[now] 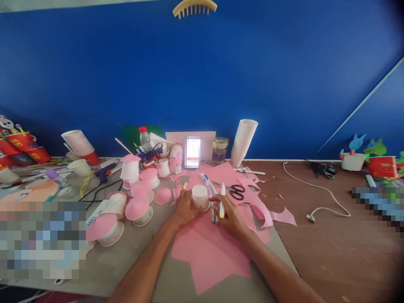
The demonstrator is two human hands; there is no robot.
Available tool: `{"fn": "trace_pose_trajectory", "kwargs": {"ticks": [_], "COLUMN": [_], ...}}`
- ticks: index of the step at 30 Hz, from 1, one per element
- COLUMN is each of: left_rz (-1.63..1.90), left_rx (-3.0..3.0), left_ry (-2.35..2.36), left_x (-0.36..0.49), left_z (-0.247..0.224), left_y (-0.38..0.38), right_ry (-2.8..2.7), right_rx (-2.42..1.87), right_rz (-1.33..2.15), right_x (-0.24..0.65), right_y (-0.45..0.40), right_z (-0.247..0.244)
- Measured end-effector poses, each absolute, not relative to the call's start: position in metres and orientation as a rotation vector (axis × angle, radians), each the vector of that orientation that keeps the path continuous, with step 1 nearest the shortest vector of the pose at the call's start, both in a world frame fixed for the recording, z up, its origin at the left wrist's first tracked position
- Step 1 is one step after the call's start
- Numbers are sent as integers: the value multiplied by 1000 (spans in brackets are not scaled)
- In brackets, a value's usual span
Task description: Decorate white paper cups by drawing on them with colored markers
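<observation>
An upside-down white paper cup (200, 193) stands on pink paper in front of me. My left hand (185, 208) is closed around its left side, and a small yellow piece (184, 185), perhaps a marker cap, sticks up by those fingers. Upright in the fingers of my right hand (229, 214) is a white marker (222, 198) with a yellow lower end. That hand is just right of the cup. Other markers (206, 183) lie between the cup and my right hand, partly covered. Pink paper (211, 252) with jagged edges spreads under both hands.
Black-handled scissors (237, 192) lie right of my hands among pink offcuts (284, 216). Cups with pink discs (137, 209) crowd the left. Behind stand a lit phone (193, 152), a jar (220, 149) and a tall cup stack (244, 143). A white cable (325, 189) runs across the brown table.
</observation>
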State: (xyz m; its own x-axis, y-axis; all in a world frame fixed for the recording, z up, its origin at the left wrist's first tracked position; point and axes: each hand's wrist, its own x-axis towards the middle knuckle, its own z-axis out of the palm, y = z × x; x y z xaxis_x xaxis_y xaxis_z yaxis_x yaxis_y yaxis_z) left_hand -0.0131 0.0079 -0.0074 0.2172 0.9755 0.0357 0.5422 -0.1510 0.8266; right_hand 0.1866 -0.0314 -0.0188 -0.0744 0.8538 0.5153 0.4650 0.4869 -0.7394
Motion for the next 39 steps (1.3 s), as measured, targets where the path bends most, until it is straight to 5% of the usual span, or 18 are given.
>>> {"fn": "trace_pose_trajectory", "kwargs": {"ticks": [17,30,39], "left_rz": [924,1144,905], "left_rx": [918,731,1094], "left_ry": [482,516,509], "left_x": [1,5,-1], "left_z": [3,1,-2], "left_y": [-8,-8,-14], "right_ry": [-1759,-1884,-1904], "right_rx": [-1027,-1035,-1035], "right_rz": [238,133,145], "right_x": [178,174,180], "right_y": [-40,-40,-38], "right_z": [-31,-38,-44]}}
